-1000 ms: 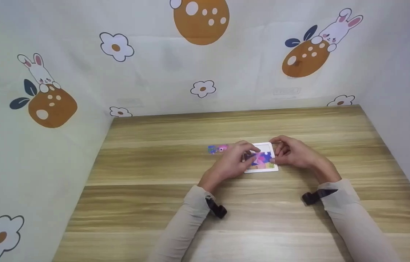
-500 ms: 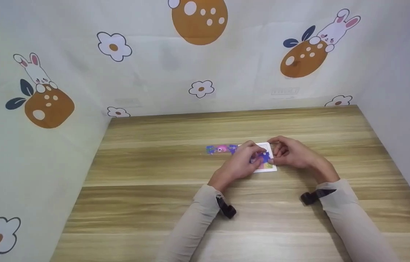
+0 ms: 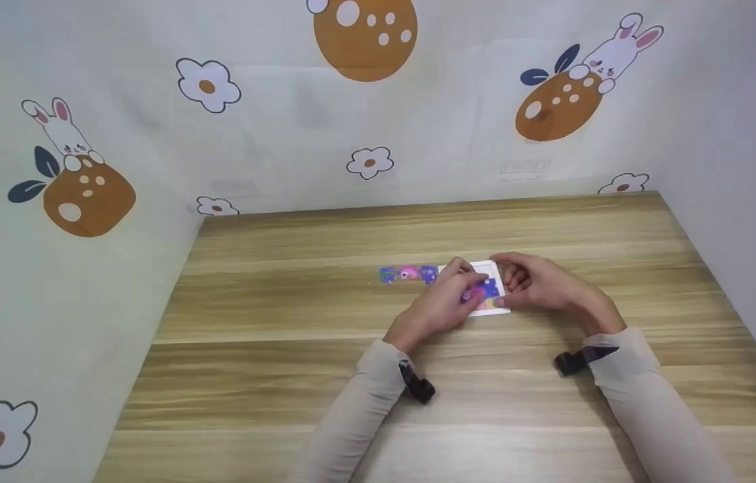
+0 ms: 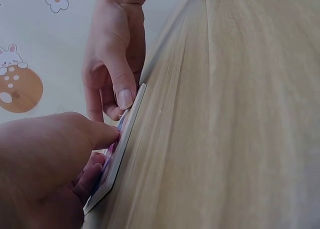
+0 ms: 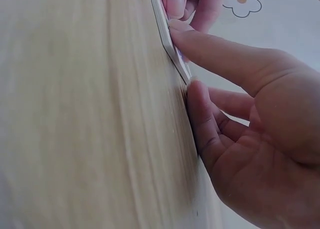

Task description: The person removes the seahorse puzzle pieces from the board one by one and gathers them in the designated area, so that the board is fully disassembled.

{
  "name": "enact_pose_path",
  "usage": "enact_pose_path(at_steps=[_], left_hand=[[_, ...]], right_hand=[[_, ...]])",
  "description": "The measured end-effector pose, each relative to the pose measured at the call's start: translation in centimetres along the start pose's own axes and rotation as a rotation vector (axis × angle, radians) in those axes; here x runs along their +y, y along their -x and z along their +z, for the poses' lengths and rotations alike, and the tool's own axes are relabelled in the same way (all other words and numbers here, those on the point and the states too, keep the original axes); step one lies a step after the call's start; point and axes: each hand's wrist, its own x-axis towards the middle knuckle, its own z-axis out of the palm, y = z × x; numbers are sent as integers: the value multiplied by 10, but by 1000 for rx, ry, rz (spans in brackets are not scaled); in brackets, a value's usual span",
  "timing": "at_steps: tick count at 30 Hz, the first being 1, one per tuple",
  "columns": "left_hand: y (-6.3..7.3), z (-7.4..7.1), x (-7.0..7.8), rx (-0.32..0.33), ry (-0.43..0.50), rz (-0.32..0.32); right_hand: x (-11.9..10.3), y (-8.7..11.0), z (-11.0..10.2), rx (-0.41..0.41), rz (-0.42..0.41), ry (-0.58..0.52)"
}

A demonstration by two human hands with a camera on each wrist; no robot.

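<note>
A small jigsaw puzzle in a white tray [image 3: 497, 274] lies on the table, its pink and blue picture [image 3: 492, 288] partly covered by fingers. A pale strip without pieces shows along the tray's far side. My left hand [image 3: 441, 298] reaches over the tray's left part, thumb and bent fingers touching the picture; whether they pinch a puzzle piece is hidden. At the right edge, my right hand [image 3: 538, 282] grips the tray, its thumb [image 5: 192, 36] on top and its index finger [image 5: 200, 104] at the edge. The other right fingers are curled in.
Left of the tray, several loose puzzle pieces [image 3: 408, 273] lie in a row on the wood-grain table [image 3: 284, 302]. A patterned cloth [image 3: 284, 134] rises behind the table and along both sides. Each wrist wears a black camera [image 3: 421, 389].
My left hand has moved right over the puzzle, uncovering a blue piece at the tray's left. The right thumb has slid slightly nearer along the edge. The right hand has otherwise stayed put.
</note>
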Motion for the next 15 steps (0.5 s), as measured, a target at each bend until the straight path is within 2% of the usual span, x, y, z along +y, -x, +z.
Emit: enact_pose_path(at_steps=[15], left_hand=[[2, 2, 2, 8, 24, -28]], right_hand=[[-1, -1, 1, 12, 22, -7]])
